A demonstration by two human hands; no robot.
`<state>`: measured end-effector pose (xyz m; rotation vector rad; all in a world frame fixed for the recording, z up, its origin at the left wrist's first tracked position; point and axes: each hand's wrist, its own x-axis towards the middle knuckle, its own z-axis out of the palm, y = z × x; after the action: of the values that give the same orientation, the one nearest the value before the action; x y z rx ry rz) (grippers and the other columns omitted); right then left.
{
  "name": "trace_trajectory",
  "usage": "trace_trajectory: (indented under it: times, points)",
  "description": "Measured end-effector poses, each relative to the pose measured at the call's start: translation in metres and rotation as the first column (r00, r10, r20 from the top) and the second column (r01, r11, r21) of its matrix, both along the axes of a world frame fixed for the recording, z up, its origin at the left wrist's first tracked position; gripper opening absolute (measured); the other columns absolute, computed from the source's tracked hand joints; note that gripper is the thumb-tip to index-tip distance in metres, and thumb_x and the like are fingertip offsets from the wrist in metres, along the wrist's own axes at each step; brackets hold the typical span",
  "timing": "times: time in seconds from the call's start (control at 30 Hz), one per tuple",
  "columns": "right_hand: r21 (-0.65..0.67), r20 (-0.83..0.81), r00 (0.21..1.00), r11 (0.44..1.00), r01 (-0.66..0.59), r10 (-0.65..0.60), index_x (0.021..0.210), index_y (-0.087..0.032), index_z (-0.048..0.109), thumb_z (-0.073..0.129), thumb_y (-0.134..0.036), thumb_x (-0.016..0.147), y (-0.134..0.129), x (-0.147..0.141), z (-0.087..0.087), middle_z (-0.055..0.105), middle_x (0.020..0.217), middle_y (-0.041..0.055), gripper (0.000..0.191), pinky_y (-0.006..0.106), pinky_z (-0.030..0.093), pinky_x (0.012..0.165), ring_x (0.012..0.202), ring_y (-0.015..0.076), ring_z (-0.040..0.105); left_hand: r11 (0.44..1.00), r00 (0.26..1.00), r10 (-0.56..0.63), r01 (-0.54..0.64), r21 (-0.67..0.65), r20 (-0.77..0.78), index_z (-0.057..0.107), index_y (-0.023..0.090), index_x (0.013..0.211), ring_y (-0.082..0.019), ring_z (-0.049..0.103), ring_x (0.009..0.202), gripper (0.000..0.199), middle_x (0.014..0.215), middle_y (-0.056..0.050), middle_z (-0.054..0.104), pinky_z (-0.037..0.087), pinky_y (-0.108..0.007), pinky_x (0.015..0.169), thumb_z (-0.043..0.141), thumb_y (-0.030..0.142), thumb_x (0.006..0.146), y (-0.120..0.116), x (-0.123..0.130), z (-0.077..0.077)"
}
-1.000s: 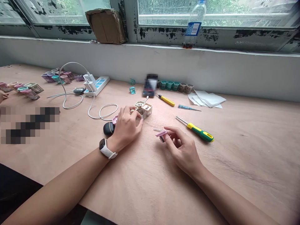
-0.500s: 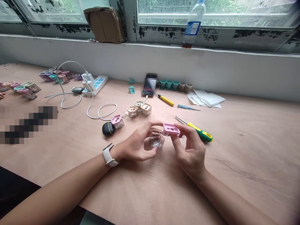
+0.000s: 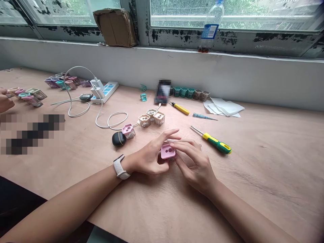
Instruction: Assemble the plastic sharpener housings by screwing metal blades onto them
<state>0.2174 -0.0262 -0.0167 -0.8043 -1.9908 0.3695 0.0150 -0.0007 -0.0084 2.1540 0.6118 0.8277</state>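
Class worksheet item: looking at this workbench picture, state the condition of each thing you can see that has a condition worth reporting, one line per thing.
Pink-capped block: held between the hands, cap facing up.
Right hand: fingers over the cap.
Left hand: fingers spread beside the block.
Green-and-yellow screwdriver: lying flat.
Water bottle: upright, dark liquid at bottom.
Charger: plugged into power strip.

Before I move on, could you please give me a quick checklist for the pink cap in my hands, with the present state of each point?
Pink cap held between left hand and right hand: ok.
Cap sitting square on the part beneath it: cannot tell, fingers hide the join.
Screwdriver apart from the hands: ok.
Other pink piece upright, apart from the hands: ok.
White cable away from the hands: ok.
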Motion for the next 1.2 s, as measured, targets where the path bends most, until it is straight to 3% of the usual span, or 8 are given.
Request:
trace_trajectory:
  times: [0.17,0.43,0.8,1.2]
  points:
    - [-0.071,-0.02,0.998,0.996,-0.057,0.056,0.126,-0.021,0.063,0.05,-0.009,0.093,-0.002,0.003,0.004,0.067,0.128,0.0071,0.037,0.046,0.045,0.108,0.126,0.0232,0.057,0.999,1.0,-0.008,0.008,0.043,0.0,0.017,0.021,0.16,-0.033,0.042,0.147,0.104,0.158,-0.017,0.038,0.039,-0.053,0.123,0.062,0.001,0.069,0.001,-0.001,0.002]
    - [-0.011,0.063,0.996,0.998,-0.058,0.058,0.127,-0.022,0.061,0.065,-0.02,0.094,-0.002,0.0,0.003,0.066,0.129,0.0083,0.034,0.047,0.046,0.107,0.124,0.0258,0.058,0.999,0.999,-0.042,0.042,-0.024,0.035,0.015,0.023,0.16,-0.031,0.045,0.146,0.101,0.155,-0.019,0.043,0.043,-0.052,0.12,0.063,0.001,0.074,0.002,-0.002,-0.003]
    - [-0.005,0.091,0.993,0.997,-0.075,0.075,0.126,-0.022,0.061,0.061,-0.02,0.098,0.002,0.001,-0.001,0.066,0.13,0.0093,0.028,0.047,0.049,0.106,0.127,0.0249,0.058,0.999,0.999,-0.043,0.043,0.005,-0.022,0.013,0.023,0.162,-0.032,0.048,0.143,0.106,0.158,-0.017,0.04,0.048,-0.051,0.117,0.061,0.0,0.07,-0.001,-0.001,0.006]
    - [-0.022,0.12,0.991,0.998,-0.063,0.066,0.128,-0.021,0.062,0.062,-0.021,0.096,0.001,0.002,0.0,0.067,0.13,0.009,0.032,0.048,0.049,0.107,0.126,0.0253,0.056,0.997,1.0,-0.013,0.013,0.076,-0.011,0.02,0.019,0.16,-0.03,0.053,0.138,0.099,0.152,-0.019,0.047,0.049,-0.048,0.116,0.064,0.002,0.072,0.0,0.0,0.007]
